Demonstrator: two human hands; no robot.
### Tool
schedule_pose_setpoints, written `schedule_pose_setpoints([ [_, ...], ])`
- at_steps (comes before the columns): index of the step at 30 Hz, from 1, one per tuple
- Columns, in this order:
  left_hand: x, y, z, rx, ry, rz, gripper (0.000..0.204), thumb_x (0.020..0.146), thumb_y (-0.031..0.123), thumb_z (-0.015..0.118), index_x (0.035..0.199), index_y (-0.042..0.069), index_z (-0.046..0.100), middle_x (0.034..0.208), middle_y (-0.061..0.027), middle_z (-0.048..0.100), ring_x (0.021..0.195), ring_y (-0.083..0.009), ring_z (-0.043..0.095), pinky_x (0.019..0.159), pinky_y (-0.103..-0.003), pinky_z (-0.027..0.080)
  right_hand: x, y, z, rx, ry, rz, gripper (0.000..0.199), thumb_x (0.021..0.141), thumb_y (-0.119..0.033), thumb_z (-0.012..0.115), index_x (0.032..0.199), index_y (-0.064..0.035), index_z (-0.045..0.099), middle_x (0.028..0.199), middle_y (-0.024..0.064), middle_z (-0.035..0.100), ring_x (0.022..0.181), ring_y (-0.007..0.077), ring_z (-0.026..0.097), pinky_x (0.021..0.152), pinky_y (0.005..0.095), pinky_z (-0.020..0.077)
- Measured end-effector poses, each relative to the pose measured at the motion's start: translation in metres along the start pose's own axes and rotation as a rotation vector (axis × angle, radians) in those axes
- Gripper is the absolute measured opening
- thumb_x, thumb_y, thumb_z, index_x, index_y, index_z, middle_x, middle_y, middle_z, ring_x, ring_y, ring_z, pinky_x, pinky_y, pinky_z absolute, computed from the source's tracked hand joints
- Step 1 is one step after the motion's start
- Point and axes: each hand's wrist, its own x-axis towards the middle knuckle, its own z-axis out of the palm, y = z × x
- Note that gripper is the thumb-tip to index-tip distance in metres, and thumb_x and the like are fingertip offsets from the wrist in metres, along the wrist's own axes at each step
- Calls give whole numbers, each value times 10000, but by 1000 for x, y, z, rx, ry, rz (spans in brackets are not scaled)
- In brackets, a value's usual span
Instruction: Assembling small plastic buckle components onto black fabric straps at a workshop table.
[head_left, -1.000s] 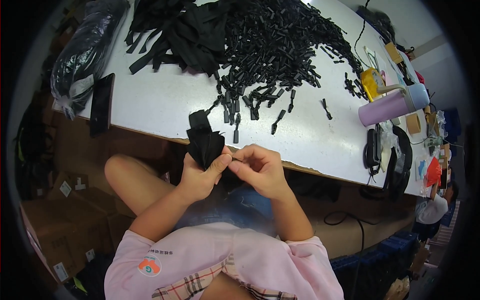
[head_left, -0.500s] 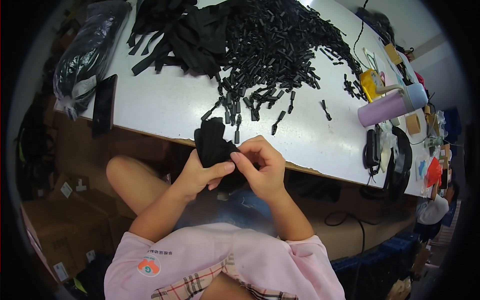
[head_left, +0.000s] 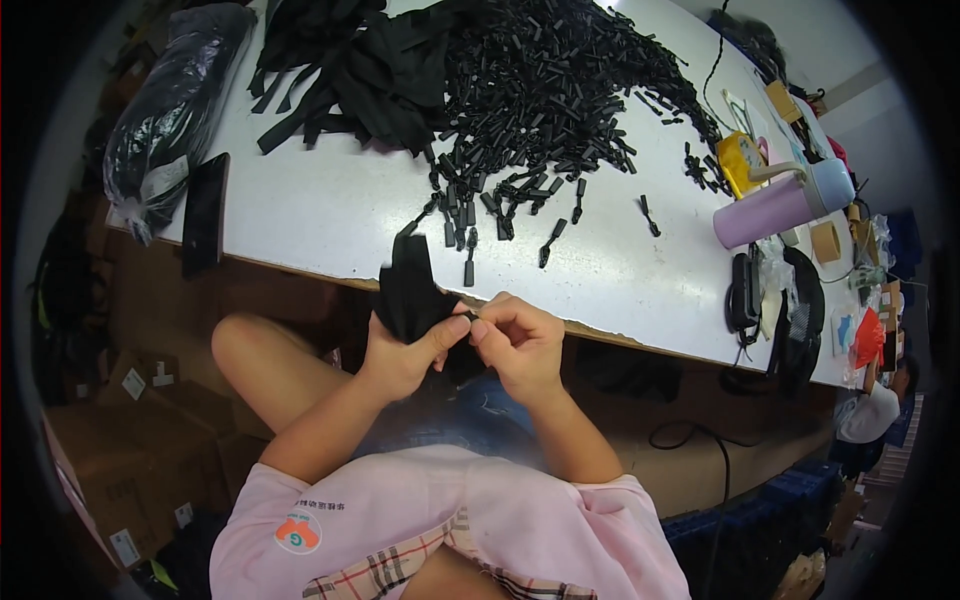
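Observation:
My left hand (head_left: 405, 360) is closed around a bundle of black fabric strips (head_left: 408, 285), which look like zipper tapes, just in front of the table's near edge. The strips fan upward from the fist. Close on its right, my right hand (head_left: 522, 350) pinches at the bundle's edge, thumb against forefinger. A small dark piece shows between the two hands' fingertips; whether it is a strip end or a zipper slider, I cannot tell. Beyond my hands, a large heap of black zipper sliders with pull tabs (head_left: 545, 95) covers the table, several lying loose near the front.
More black strips (head_left: 370, 85) lie at the far left, beside a plastic-wrapped black bundle (head_left: 165, 110) and a dark phone (head_left: 205, 215). On the right are a purple bottle (head_left: 765, 212), a yellow pack (head_left: 738, 165) and a black strap-like item (head_left: 800, 310). Cardboard boxes (head_left: 130, 465) stand low at left.
The bundle has tilted and shifted slightly left with my left hand. My right hand has dropped a little, its fingers pinching lower beside my left thumb.

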Motion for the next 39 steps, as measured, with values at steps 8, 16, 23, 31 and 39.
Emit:
schedule_pose_setpoints([
  [8, 1, -7, 1, -155, -7, -52, 159, 785, 73, 552, 906, -4, 484, 745, -60, 516, 643, -118, 524, 508, -226, 452, 1, -10, -5, -565, 144, -174, 115, 710, -89, 605, 809, -35, 588, 729, 80, 534, 477, 113, 443, 398, 217, 350],
  [16, 8, 0, 2, -58, 43, -247, 206, 778, 184, 576, 880, 13, 524, 711, -31, 525, 663, -94, 517, 516, -223, 441, 17, 1, -38, -1419, 217, -365, 242, 636, -152, 644, 854, -63, 585, 863, 95, 519, 691, 227, 476, 588, 310, 386],
  [23, 8, -16, 1, 16, 142, -52, 201, 743, 172, 640, 840, 24, 545, 746, 6, 531, 672, -55, 474, 590, -203, 395, 27, -2, -35, -1382, 251, -381, 186, 641, -91, 625, 811, -44, 568, 795, 82, 510, 682, 223, 479, 577, 309, 392],
  [31, 8, -14, 7, 25, 157, -46, 190, 728, 148, 654, 828, 15, 562, 750, -5, 554, 671, -54, 493, 601, -200, 410, 25, 1, -39, -1241, 317, -439, 170, 639, 24, 603, 799, -27, 580, 784, 83, 520, 662, 191, 498, 556, 272, 418],
  [39, 7, -15, 5, 56, 44, 49, 120, 740, 67, 628, 841, 19, 586, 751, 3, 578, 689, -52, 512, 613, -193, 420, 11, -22, -15, -171, -16, 61, 131, 707, 52, 559, 820, -1, 598, 780, 69, 541, 660, 102, 528, 588, 204, 431],
])
